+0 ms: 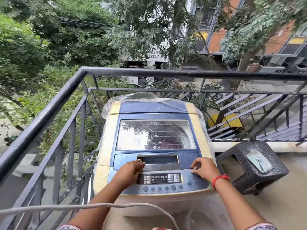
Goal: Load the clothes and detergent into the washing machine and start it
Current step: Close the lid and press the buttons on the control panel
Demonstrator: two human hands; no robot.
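1 blue-and-cream top-loading washing machine (153, 141), marked "LG", is being touched on the balcony, lid closed: the left hand (132, 168) lying flat, fingers together; the right hand (205, 168) curled, gripping nothing.

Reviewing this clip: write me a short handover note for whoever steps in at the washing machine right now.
Left hand: empty, fingers at the lid handle recess.
Right hand: empty, resting on the panel edge beside the lid.
Washing machine: glass lid closed; something dark shows in the drum through it, unclear what.
No detergent visible. Display looks unlit.
Woven stool stands to the right.
Done: cannot confirm loading.
Left: check clothes and detergent, then press start.
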